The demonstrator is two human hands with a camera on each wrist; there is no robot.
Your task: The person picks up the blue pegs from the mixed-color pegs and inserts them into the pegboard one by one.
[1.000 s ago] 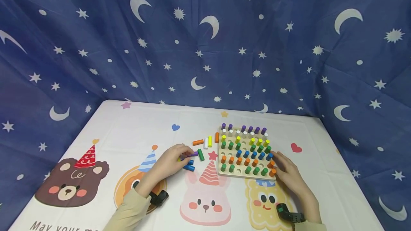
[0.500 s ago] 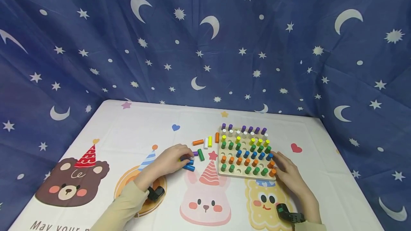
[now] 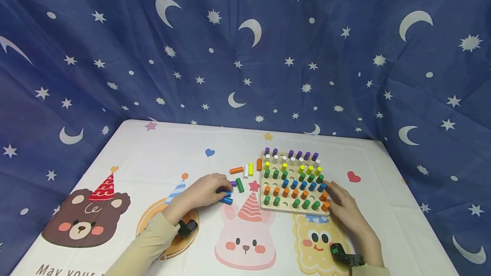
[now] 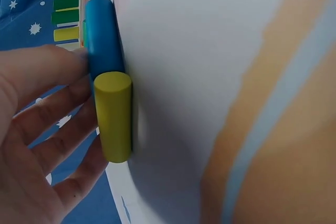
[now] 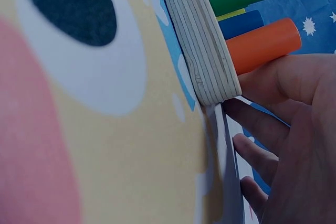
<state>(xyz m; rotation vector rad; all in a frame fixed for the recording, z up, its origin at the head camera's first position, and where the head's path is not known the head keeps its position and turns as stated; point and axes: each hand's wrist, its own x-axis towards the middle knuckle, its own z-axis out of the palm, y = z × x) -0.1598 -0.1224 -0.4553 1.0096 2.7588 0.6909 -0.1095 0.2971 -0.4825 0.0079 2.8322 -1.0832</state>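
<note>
On pegboard (image 3: 270, 179) coloured pegs (image 3: 294, 184), right hand (image 3: 342, 205) steadying corner
</note>
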